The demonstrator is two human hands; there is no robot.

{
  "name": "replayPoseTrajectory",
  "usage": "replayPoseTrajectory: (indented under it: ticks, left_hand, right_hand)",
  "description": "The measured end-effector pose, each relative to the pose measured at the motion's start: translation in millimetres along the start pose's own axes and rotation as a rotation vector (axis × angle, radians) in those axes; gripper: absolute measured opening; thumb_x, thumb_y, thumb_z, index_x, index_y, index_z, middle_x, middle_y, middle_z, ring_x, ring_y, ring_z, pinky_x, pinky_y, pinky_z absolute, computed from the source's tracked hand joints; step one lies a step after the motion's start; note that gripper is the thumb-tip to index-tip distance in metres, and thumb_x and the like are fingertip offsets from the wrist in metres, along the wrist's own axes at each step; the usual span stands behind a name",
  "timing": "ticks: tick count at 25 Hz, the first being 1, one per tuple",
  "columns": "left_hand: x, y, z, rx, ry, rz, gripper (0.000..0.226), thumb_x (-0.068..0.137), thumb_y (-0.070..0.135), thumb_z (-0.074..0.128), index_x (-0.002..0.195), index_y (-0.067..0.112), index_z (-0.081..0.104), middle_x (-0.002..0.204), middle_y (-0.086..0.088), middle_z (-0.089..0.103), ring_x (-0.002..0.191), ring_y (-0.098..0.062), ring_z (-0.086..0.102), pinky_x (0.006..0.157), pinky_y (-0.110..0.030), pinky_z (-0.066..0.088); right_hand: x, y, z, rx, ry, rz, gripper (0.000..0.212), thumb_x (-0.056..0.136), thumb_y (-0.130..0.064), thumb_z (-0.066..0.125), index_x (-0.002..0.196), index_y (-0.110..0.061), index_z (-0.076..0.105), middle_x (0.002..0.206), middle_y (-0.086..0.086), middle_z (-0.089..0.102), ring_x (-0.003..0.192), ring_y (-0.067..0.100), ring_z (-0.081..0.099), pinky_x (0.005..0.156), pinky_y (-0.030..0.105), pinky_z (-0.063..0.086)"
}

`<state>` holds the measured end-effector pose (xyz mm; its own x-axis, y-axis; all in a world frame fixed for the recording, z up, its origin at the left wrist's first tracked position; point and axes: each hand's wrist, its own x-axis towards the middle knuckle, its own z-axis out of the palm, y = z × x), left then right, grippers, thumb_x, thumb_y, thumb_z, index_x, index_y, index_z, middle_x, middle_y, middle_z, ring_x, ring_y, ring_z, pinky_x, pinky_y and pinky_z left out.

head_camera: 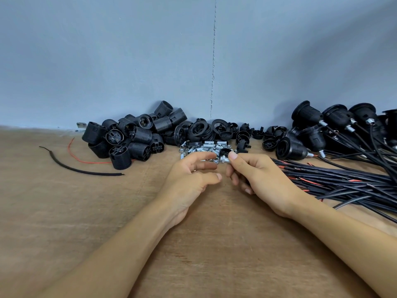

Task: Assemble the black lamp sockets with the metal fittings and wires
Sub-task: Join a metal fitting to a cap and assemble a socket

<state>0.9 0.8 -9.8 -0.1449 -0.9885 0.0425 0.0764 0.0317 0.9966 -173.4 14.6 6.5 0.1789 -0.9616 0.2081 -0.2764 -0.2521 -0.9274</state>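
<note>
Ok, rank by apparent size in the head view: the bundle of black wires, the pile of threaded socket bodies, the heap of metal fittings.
About alike: bundle of black wires and pile of threaded socket bodies; the bundle is cut by the frame edge.
Smallest: heap of metal fittings.

Two hands [193, 177] [260, 175], one stray black cable [86, 173], one stray red wire [90, 162]

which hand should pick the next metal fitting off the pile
Probably left: the left hand holds nothing and hovers right beside the fittings, while the right hand pinches a cap.
</note>
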Motion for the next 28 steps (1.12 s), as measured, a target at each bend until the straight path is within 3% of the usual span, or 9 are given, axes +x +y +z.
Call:
replayPoseTrajectory:
  ticks: [4,8,10,14,16,19,21,25,28]
  left_hand:
    - [-2.4,2.2,0.5,-0.078,-0.008,0.008,0.028,0.072,0.036,0.088,0.098,0.03,0.078,0.088,0.008,0.075,0.053,-0.002,0.048,0.047,-0.014,0.04]
    - [0.4,-1.4,-1.3,0.096,0.015,-0.01,0.044,0.078,-0.001,0.078,0.105,0.034,0.073,0.097,0.01,0.076,0.07,0.001,0.061,0.058,-0.013,0.043]
    - [-0.2,-0.8,-1.1,0.084,0.0,-0.005,0.044,0.077,0.001,0.08,0.104,0.034,0.074,0.098,0.009,0.077,0.064,0.002,0.06,0.055,-0.013,0.042]
    - [-3.0,2.5,1.4,-0.037,-0.011,0.022,0.023,0.079,0.033,0.085,0.1,0.029,0.077,0.086,0.009,0.075,0.051,-0.001,0.05,0.047,-0.014,0.039]
    - [-1.9,1.1,1.3,0.041,0.017,0.017,0.02,0.083,0.022,0.083,0.1,0.03,0.076,0.087,0.012,0.075,0.053,0.002,0.054,0.053,-0.015,0.042]
    - [-0.8,-0.3,0.1,0.153,0.026,-0.001,0.039,0.08,0.0,0.078,0.1,0.034,0.072,0.095,0.009,0.076,0.06,0.004,0.059,0.064,-0.018,0.042]
    - [-2.1,0.7,0.5,0.129,0.003,0.007,0.038,0.079,0.004,0.081,0.101,0.034,0.072,0.096,0.008,0.076,0.058,0.005,0.059,0.061,-0.016,0.042]
    - [-4.2,3.7,2.8,0.018,0.003,0.022,0.018,0.081,0.034,0.084,0.097,0.029,0.077,0.088,0.007,0.076,0.051,0.002,0.052,0.047,-0.012,0.039]
    - [-2.5,1.3,2.2,0.109,0.032,0.026,0.021,0.085,0.016,0.08,0.1,0.029,0.075,0.09,0.008,0.075,0.052,0.003,0.054,0.05,-0.013,0.041]
  right_hand:
    - [-0.5,-0.2,0.2,-0.025,-0.02,-0.005,0.047,0.104,-0.04,0.046,0.076,-0.008,0.066,0.06,0.002,0.059,0.045,0.011,0.041,0.047,0.018,0.036]
    - [0.2,0.3,-0.5,-0.011,-0.01,0.013,0.048,0.104,-0.039,0.046,0.078,-0.004,0.066,0.06,0.002,0.059,0.045,0.011,0.041,0.047,0.018,0.036]
    - [0.4,0.4,-0.1,-0.023,-0.015,0.015,0.048,0.104,-0.039,0.046,0.078,-0.004,0.066,0.06,0.002,0.059,0.045,0.01,0.042,0.047,0.017,0.036]
    - [-0.1,-0.3,0.1,-0.046,-0.027,0.01,0.048,0.104,-0.04,0.046,0.078,-0.005,0.066,0.059,0.002,0.059,0.046,0.01,0.042,0.048,0.017,0.036]
    - [-0.3,-0.6,0.0,-0.038,-0.024,0.016,0.047,0.104,-0.04,0.046,0.077,-0.006,0.066,0.059,0.001,0.059,0.046,0.01,0.042,0.048,0.017,0.037]
    - [0.0,-0.8,0.3,-0.021,-0.013,0.022,0.049,0.104,-0.039,0.045,0.078,-0.003,0.066,0.059,0.002,0.058,0.045,0.01,0.042,0.048,0.017,0.036]
    - [0.0,-0.9,0.8,-0.03,-0.014,0.017,0.049,0.104,-0.038,0.045,0.079,-0.003,0.066,0.06,0.003,0.058,0.045,0.009,0.042,0.048,0.017,0.036]
    - [-0.6,-1.0,0.3,-0.052,-0.027,0.005,0.048,0.104,-0.039,0.045,0.077,-0.006,0.066,0.059,0.002,0.058,0.045,0.01,0.042,0.049,0.018,0.037]
    - [0.5,-0.3,0.5,-0.024,-0.014,0.018,0.048,0.104,-0.039,0.046,0.077,-0.005,0.067,0.058,0.002,0.058,0.045,0.01,0.042,0.048,0.017,0.036]
